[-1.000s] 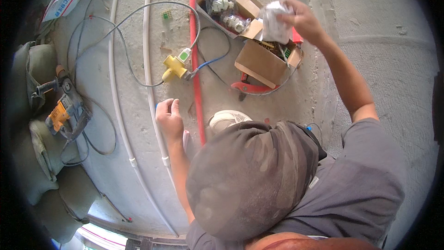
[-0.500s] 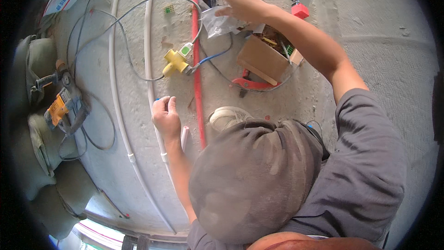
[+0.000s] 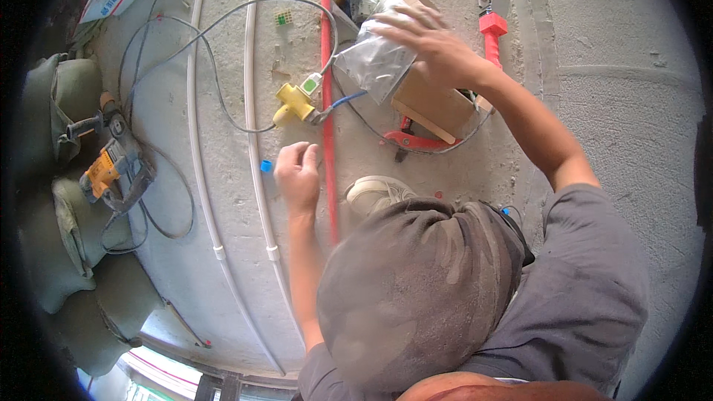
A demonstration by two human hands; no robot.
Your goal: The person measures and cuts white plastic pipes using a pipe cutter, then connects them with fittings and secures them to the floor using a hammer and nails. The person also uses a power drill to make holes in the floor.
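We spread our right hand (image 3: pixel 443 52) over a plastic bag (image 3: pixel 376 68) and curl our left hand (image 3: pixel 298 182), a red pipe (image 3: pixel 331 186) to its right (any grip we cannot tell).

Shirt (image 3: pixel 587 275): plain dark grey, matte, creased about the shoulder, short sleeves with plain edges. Trousers (image 3: pixel 416 289): dark brown-grey, gathered in folds, blotched with lighter patches resembling faded camouflage; surface looks dusty. Shoe (image 3: pixel 377 191): off-white, rounded toe, stitched panels, partly hidden. Left hand (image 3: pixel 298 180) and right hand (image 3: pixel 434 44): bare, as are both forearms.
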